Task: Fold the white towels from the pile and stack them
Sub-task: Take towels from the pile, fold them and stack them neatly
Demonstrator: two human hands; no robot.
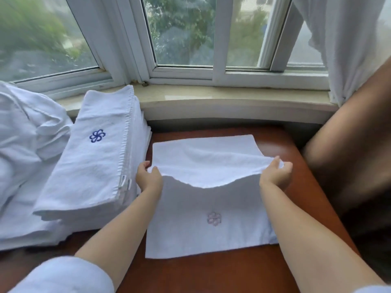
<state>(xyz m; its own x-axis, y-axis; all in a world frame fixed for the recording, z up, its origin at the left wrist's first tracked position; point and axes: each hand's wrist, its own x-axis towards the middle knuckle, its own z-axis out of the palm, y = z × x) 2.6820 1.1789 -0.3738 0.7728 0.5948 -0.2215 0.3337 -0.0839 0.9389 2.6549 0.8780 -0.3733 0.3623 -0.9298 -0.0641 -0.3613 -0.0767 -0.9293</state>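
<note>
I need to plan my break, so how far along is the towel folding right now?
Done: a stack of folded towels sits left of the work spot. In hand: the left hand and right hand each pinch an edge of one towel spread on the wooden table, mid-fold. Left: the unfolded pile at far left, size unclear.

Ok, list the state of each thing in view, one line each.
towel on the table: partly folded, one edge lifted.
left hand: pinches the lifted edge.
right hand: pinches the lifted edge.
stack of folded towels: folded, blue emblem up.
unfolded pile: crumpled.
window: shut.
curtain: drawn aside.
</note>
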